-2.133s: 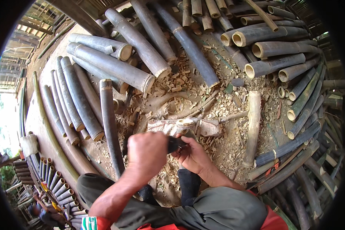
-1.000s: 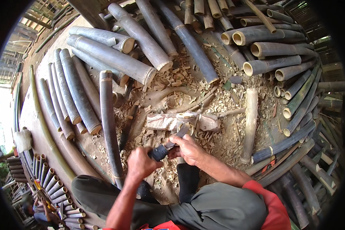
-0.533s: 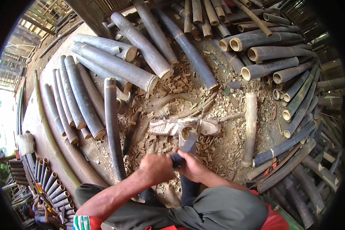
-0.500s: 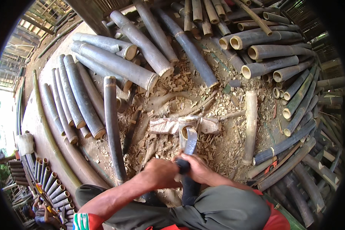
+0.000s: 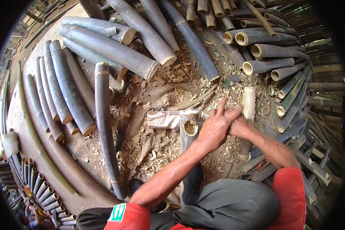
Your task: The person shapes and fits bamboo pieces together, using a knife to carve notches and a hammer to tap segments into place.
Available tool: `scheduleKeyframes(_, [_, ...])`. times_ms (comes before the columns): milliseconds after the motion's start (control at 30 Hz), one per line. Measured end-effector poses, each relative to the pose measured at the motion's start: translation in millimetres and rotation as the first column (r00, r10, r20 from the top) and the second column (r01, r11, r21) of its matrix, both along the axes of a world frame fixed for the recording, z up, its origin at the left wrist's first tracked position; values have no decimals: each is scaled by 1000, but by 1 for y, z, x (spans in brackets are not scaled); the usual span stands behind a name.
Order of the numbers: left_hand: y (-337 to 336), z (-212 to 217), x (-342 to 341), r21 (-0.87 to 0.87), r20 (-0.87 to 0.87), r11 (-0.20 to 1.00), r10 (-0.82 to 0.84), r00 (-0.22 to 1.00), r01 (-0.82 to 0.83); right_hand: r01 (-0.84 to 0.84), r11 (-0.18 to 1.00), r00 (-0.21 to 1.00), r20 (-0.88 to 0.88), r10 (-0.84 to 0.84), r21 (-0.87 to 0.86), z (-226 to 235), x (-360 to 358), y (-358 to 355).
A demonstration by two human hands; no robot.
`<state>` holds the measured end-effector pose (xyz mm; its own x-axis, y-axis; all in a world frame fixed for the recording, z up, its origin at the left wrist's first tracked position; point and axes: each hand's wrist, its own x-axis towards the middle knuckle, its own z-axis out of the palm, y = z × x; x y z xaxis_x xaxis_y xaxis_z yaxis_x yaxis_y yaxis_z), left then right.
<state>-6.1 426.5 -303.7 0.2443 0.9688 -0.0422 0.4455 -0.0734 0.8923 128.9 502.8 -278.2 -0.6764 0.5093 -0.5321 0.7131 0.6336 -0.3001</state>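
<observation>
Down in the head view, left hand (image 5: 214,129) and right hand (image 5: 238,125) meet, one overlapping the other, just right of the notched bamboo tube (image 5: 187,142)! Fingers on the left hand stretch up and away from the body; whether it grips anything, I can't tell. Right hand, partly covered: can't call that one either. And the notched tube? Centre stage, its top end at the pale block (image 5: 163,119), its length running down toward the dark boot (image 5: 191,184), the scooped opening facing up. Wood shavings (image 5: 157,147) litter the ground all around. Close behind the hands lies a pale bamboo length (image 5: 249,99). Over on the left, a long dark bamboo pole (image 5: 103,119); at upper right, a stack of bamboo tubes (image 5: 268,66), round cut ends facing in. Red sleeves (image 5: 132,217) on both arms, grey trousers (image 5: 230,203) below.
</observation>
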Motion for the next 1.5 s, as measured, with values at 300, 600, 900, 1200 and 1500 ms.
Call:
scheduleKeyframes(300, [-13, -28, -16, -4, 282, 779, 602, 747, -627, -416, 723, 826, -103, 554, 552, -1, -77, 19])
scheduleKeyframes(600, [11, 0, -11, -123, -26, 955, -274, 961, 269, 722, 641, 667, 13, -745, -261, -21, -7, -50])
scheduleKeyframes(900, [-12, -12, -32, -28, 403, 777, 584, 705, -629, -510, 829, 860, 144, 489, 231, -2, -102, 32])
scheduleKeyframes(1200, [-22, 4, 23, -3, 124, 825, 561, 818, -565, -542, 834, 840, -69, 538, -101, -11, -30, 40])
scheduleKeyframes(1500, [-19, 19, -1, -329, 24, 940, 106, 994, -92, 245, 821, 953, -26, -301, -515, -50, 24, -33])
